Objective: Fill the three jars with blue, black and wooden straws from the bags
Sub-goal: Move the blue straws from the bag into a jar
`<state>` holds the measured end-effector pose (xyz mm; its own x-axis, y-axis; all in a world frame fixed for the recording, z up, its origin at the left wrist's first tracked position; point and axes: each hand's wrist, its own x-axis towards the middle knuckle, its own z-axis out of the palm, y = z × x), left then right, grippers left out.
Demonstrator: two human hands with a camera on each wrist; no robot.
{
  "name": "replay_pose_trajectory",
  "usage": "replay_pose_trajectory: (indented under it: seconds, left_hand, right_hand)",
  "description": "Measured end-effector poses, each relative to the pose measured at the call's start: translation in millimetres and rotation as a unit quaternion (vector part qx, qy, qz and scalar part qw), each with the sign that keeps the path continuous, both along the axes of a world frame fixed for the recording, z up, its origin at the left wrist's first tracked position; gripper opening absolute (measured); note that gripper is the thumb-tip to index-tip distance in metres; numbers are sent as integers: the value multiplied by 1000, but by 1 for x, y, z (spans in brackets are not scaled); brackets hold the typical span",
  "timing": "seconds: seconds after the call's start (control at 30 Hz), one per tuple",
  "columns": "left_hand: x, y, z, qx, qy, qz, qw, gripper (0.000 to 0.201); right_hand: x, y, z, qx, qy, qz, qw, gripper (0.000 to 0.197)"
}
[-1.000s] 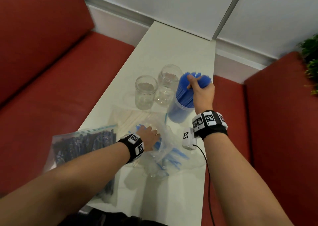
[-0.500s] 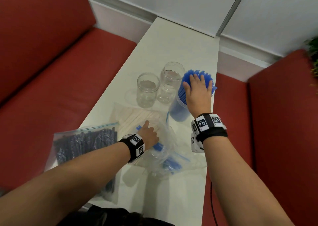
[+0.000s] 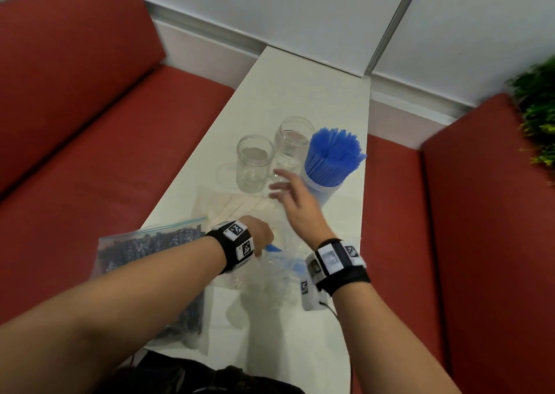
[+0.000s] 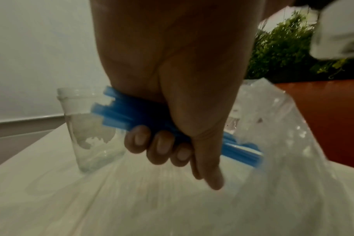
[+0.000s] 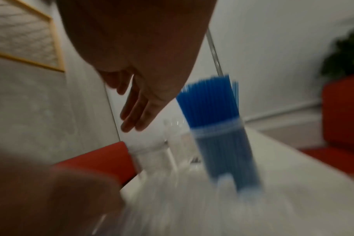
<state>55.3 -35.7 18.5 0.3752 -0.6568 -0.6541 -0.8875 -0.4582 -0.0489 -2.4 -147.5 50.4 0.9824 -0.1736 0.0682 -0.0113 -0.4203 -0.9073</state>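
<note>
Three jars stand in a row on the white table point(image 3: 300, 93). The right jar point(image 3: 326, 191) is packed with upright blue straws point(image 3: 333, 153) point(image 5: 208, 99). The left jar point(image 3: 254, 164) point(image 4: 87, 127) and the middle jar point(image 3: 292, 141) are empty. My left hand point(image 3: 261, 237) point(image 4: 172, 127) grips a small bundle of blue straws point(image 4: 119, 115) at the mouth of a clear plastic bag point(image 3: 276, 276) point(image 4: 283, 143). My right hand point(image 3: 292, 197) point(image 5: 135, 111) hovers open, fingers spread, in front of the jars, touching nothing.
A zip bag of black straws point(image 3: 150, 255) lies at the table's left edge. A bag of wooden straws point(image 3: 237, 206) lies flat before the jars. Red benches point(image 3: 90, 153) flank the narrow table, and a green plant point(image 3: 537, 111) sits at the right.
My right hand has left the top of the blue straws in the right jar and drawn back down and left, open. My left hand stays at the clear bag.
</note>
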Motion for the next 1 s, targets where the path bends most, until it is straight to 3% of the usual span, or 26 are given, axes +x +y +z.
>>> replay_pose_trajectory:
  seconds: [0.13, 0.23, 0.33, 0.43, 0.47, 0.53, 0.63, 0.77, 0.8, 0.83, 0.9, 0.93, 0.97, 1.0]
  left_hand:
    - [4, 8, 23, -80, -35, 13, 996, 38]
    - [0, 5, 49, 35, -68, 12, 997, 15]
    - [-1, -2, 88, 35, -85, -13, 996, 9]
    - [0, -6, 126, 13, -132, -50, 990, 17]
    - [3, -7, 139, -17, -143, -57, 988, 15]
    - [12, -4, 163, -141, -150, -64, 977, 27]
    - [30, -3, 177, -374, -71, -17, 925, 44]
    - [34, -6, 166, -441, 33, 18, 897, 49]
    - [37, -5, 163, -487, 75, 38, 869, 49]
    - [42, -2, 161, -553, 133, 87, 818, 47]
    - [55, 3, 157, -671, 239, 230, 663, 46]
    - [62, 5, 153, -683, 284, 300, 602, 47]
    - [66, 8, 145, -648, 329, 366, 581, 49]
    - [68, 10, 134, -576, 375, 418, 594, 52]
  right_hand:
    - [-14, 17, -26, 155, 185, 54, 969, 67]
    - [-11, 17, -33, 138, 234, 114, 956, 80]
    - [-3, 24, -36, 83, 247, 108, 959, 58]
    - [3, 34, -37, 18, 205, 12, 979, 12]
    - [4, 36, -36, 27, 179, -19, 983, 8]
    - [3, 41, -35, 117, 125, -71, 983, 24]
    - [6, 47, -18, 201, 77, -93, 972, 39]
    - [26, 49, 15, 191, 46, -128, 972, 25]
    - [29, 46, 23, 176, 44, -137, 974, 29]
    - [30, 42, 31, 186, 32, -137, 972, 33]
    - [28, 31, 49, 239, -23, -130, 962, 38]
    - [27, 25, 61, 260, -53, -133, 955, 40]
    - [27, 21, 73, 276, -76, -138, 948, 42]
    - [28, 16, 84, 289, -98, -142, 942, 44]
